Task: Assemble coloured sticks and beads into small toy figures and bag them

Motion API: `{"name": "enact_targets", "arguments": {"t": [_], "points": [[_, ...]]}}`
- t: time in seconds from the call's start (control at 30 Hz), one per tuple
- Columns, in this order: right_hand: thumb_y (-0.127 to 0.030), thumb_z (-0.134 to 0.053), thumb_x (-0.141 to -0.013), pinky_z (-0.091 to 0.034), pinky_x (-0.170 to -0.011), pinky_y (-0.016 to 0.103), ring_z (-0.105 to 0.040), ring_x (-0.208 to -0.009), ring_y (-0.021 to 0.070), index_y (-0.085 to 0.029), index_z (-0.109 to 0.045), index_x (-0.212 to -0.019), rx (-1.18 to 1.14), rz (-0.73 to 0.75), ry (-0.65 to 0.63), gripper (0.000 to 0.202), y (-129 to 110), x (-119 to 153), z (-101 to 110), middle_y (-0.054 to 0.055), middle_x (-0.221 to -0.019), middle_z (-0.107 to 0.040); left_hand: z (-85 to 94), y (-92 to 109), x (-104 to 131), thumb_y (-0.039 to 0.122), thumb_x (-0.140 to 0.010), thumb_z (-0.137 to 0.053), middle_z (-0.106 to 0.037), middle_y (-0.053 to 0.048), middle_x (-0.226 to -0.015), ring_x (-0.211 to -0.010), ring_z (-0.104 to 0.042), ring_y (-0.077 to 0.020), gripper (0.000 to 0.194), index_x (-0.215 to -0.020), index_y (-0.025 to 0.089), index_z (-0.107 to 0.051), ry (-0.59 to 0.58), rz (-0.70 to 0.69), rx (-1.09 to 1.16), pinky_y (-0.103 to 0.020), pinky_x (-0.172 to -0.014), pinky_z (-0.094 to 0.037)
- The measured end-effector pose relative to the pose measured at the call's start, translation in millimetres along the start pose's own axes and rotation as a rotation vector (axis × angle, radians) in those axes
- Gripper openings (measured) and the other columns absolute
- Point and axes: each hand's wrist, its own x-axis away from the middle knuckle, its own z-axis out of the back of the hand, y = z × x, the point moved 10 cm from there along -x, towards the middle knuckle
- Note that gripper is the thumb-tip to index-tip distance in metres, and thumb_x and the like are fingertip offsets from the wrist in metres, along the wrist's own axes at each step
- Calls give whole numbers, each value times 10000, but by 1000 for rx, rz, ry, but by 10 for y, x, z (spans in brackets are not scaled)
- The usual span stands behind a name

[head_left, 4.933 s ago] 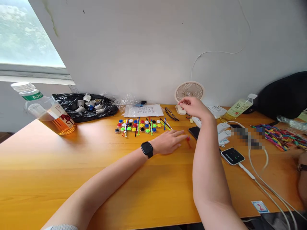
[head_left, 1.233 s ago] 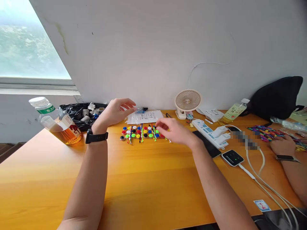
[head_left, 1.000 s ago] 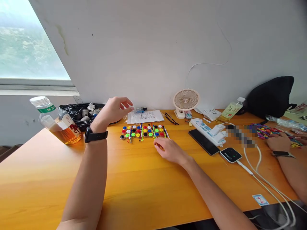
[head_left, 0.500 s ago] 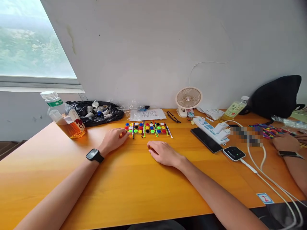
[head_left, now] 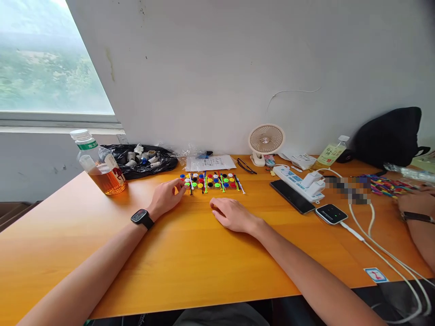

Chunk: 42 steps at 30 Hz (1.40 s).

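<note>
Discs (head_left: 216, 185) and thin sticks (head_left: 222, 183) lay in colourful rows on the bench (head_left: 190, 262); the left hand (head_left: 166, 198) was at their left end, its grip impossible to tell, the right hand's (head_left: 234, 215) loosely curled, released.

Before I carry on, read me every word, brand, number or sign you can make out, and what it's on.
"东方": green band of the amber drink bottle; second character partly cut off by the curve.
Too small or blurred to read: pale-yellow bottle's label, white paper, white packet, power strip, watch face, white-rimmed device.
</note>
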Motion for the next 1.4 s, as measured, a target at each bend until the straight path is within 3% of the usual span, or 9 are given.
{"name": "enact_targets", "arguments": {"t": [0.1,0.23,0.4,0.57,0.7,1.23,1.33,1.4], "points": [[-201,-575,-1019,-363,-752,290,-635,-858,195,-211,-601,-1063,-46,-26,32,52,38,-12,1,46,-981,-723,-26,66,34,491,-1002,-571,-740,9,-849,-654,-625,-168,289,-1160,261,-648,-6,-39,1,-282,-630,-397],[-193,-598,-998,-371,-756,284,-641,-858,193,-210,-619,-1074,-73,-51,55,81,57,-20,-1,40,-963,-726,-102,159,74,412,-1003,-564,-720,3,-796,-660,-619,-165,202,-991,248,-682,-70,-127,-1,-282,-642,-395],[-193,-603,-990,-366,-735,277,-620,-820,180,-213,-629,-1056,-96,-47,64,73,39,-12,33,28,-926,-712,-53,100,52,400,-992,-567,-720,-8,-764,-637,-604,-162,244,-861,230,-682,-61,-68,63,-285,-627,-387],[-192,-609,-980,-333,-648,258,-547,-670,140,-207,-650,-976,-174,-75,45,44,99,-16,19,-26,-740,-623,-151,214,92,378,-956,-599,-653,6,-657,-585,-559,-154,257,-754,220,-622,-214,-137,151,-283,-596,-377],[-185,-623,-967,-330,-644,255,-540,-660,134,-204,-668,-954,-190,-84,60,50,105,-15,30,-28,-730,-625,-226,293,129,398,-957,-599,-635,3,-641,-569,-535,-153,336,-679,222,-531,-270,-176,131,-284,-574,-353],[-154,-627,-952,-333,-654,261,-561,-688,144,-208,-680,-942,-162,-70,43,77,7,4,42,-4,-796,-684,-258,291,128,410,-995,-566,-634,-2,-667,-589,-537,-162,343,-705,227,-554,-261,-187,95,-294,-585,-362],[-155,-623,-951,-331,-653,259,-560,-685,142,-210,-674,-940,-160,-70,44,76,13,7,33,-8,-792,-680,-179,284,96,393,-1011,-561,-698,-27,-817,-727,-620,-196,248,-829,240,-631,-182,-195,64,-311,-666,-439],[-157,-621,-954,-334,-658,259,-566,-695,143,-212,-670,-944,-156,-63,49,74,14,10,32,-6,-802,-683,-73,281,68,385,-1028,-548,-727,-61,-999,-930,-657,-241,194,-970,250,-676,-73,-206,40,-350,-828,-499]]}}
